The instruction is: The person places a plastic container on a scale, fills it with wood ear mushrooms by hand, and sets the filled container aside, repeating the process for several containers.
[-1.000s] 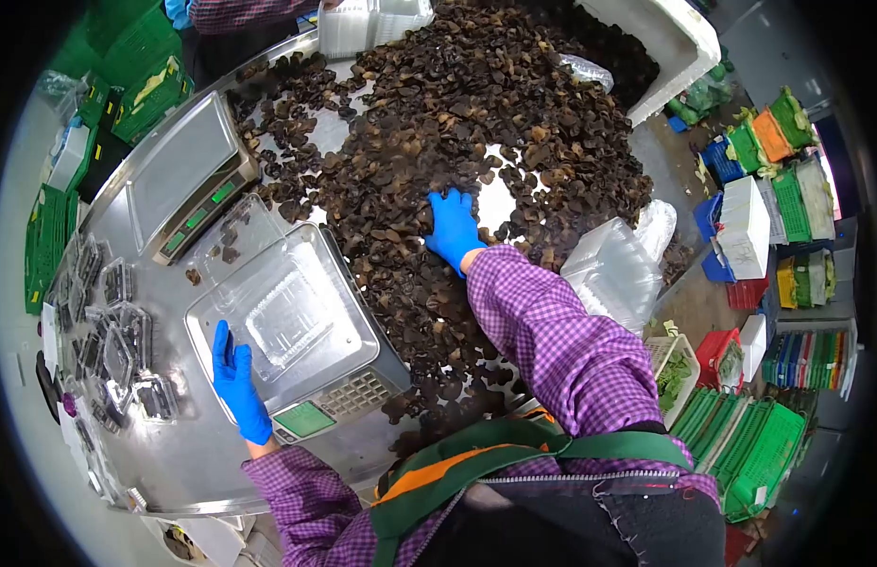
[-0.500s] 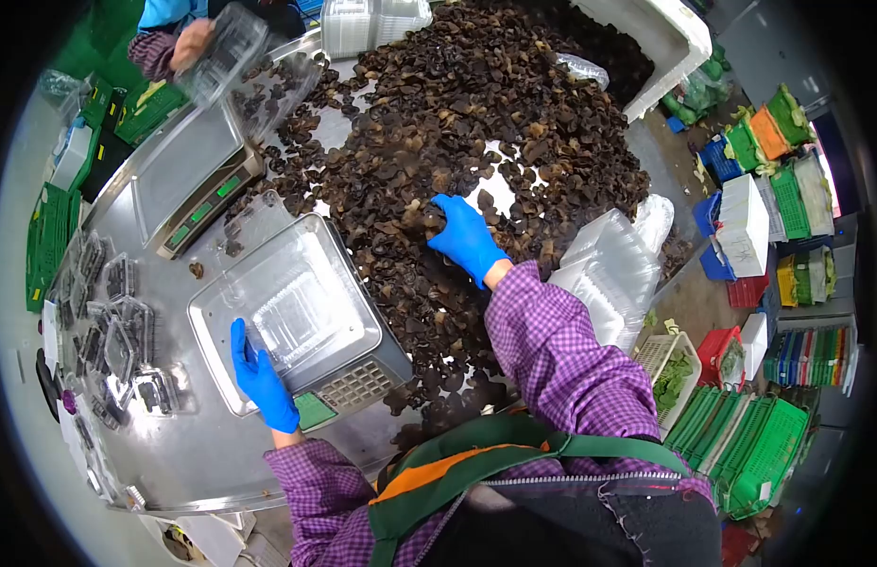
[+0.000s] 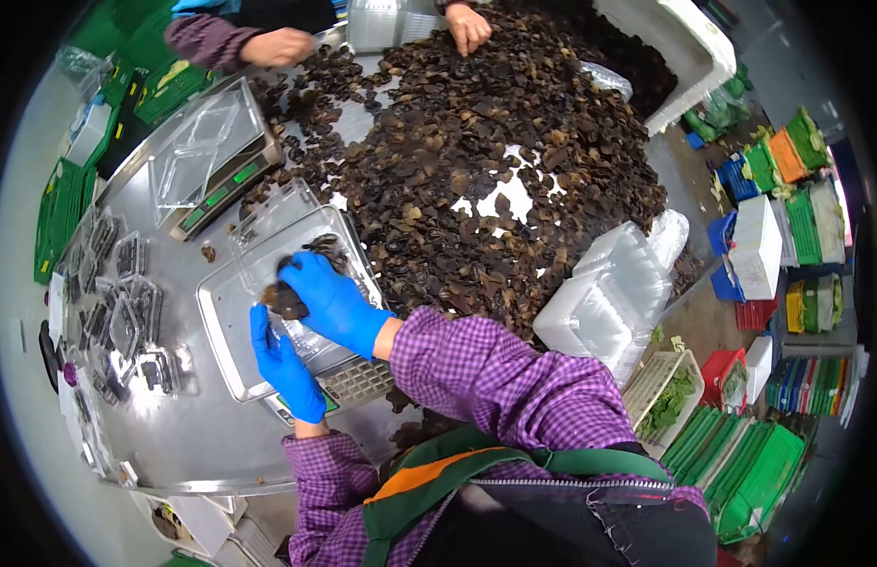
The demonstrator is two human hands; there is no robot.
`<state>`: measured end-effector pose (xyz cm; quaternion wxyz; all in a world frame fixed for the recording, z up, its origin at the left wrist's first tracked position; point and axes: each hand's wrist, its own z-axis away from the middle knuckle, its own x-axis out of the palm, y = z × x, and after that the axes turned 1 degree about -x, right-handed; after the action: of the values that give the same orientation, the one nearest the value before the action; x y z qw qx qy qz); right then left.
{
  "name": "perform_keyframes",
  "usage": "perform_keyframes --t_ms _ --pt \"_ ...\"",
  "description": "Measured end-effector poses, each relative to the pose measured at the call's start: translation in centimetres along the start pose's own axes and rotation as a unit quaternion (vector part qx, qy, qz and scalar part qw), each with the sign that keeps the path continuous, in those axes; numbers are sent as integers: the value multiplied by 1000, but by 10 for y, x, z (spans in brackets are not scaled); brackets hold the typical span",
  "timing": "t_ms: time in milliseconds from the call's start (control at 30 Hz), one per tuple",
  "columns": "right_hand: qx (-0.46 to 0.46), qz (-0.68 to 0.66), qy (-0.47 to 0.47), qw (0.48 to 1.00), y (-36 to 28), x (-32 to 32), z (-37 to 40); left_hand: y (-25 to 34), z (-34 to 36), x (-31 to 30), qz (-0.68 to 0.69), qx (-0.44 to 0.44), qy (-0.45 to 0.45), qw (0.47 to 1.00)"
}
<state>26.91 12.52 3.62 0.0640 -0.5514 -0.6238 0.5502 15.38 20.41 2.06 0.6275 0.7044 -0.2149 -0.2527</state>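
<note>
My right hand (image 3: 339, 307), in a blue glove, is closed around a clump of dark wood ear mushrooms (image 3: 284, 301) above the scale. Beneath it a clear plastic clamshell box (image 3: 273, 223) lies with its lid raised on the metal pan of the scale (image 3: 218, 338); some mushrooms show in it, and my hand hides much of the rest. My left hand (image 3: 289, 373), also gloved in blue, is at the box's near left side with fingers stretched out and thumb apart. The large mushroom pile (image 3: 438, 274) spreads right of the scale.
A second scale (image 3: 221, 194) holds an open clear box. Filled boxes (image 3: 127, 317) cluster on the left of the metal table. Stacked empty boxes (image 3: 604, 293) stand at right. Across the table, a co-worker's hands (image 3: 278, 47) are over mushrooms. A white bin (image 3: 689, 66) stands behind.
My right hand has moved left from the pile to above the scale, carrying mushrooms. The co-worker's clear box now rests on the far scale, and their hand is off it.
</note>
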Motion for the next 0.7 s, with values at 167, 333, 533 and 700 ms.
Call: perform_keyframes --t_ms 167,333,533,700 --pt "8 16 -199 980 -2 -9 16 -16 0 -8 46 -42 -1 998" --pt "39 -62 -154 985 -10 -68 -5 -8 -2 -16 -4 20 -45 999" --pt "123 -26 22 992 66 -125 16 2 1 -39 6 -34 -20 999" --pt "277 310 -162 895 152 -118 103 21 5 -63 13 -55 40 998"
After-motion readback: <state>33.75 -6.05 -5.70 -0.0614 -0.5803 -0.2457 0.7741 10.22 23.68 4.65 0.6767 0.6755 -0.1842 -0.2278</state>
